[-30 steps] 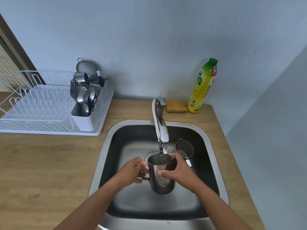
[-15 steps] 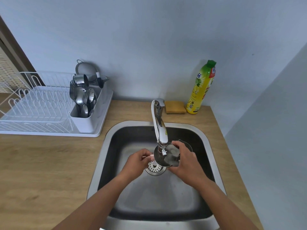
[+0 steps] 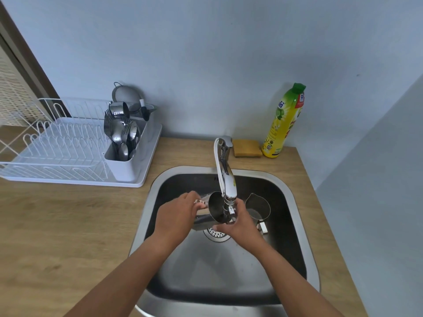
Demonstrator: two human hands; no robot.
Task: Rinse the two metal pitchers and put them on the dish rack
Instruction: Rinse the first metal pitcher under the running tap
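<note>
Both hands are working over the sink. The left hand is wrapping its fingers around the body of the first pitcher, near the handle side, and the right hand is cupping it from below at the rim end. They are tipping it onto its side, mouth turned toward the right and slightly up, just under the spout of the tap; I judge this is to pour out the rinse water over the drain, though I cannot make out any stream.

The second pitcher is standing upright in the sink, just to the right of the hands and apart from them, its spout pointing away toward the back wall of the basin. It seems to be waiting its turn.

A second ago the held pitcher was being kept upright under the tap, opening up to catch water; half a second ago it was already tilting, and now it is lying nearly level and has shifted left.

The dish rack is sitting on the wooden surface to the left, its plate slots free and cutlery in its holder, so neither pitcher is racked yet.
</note>
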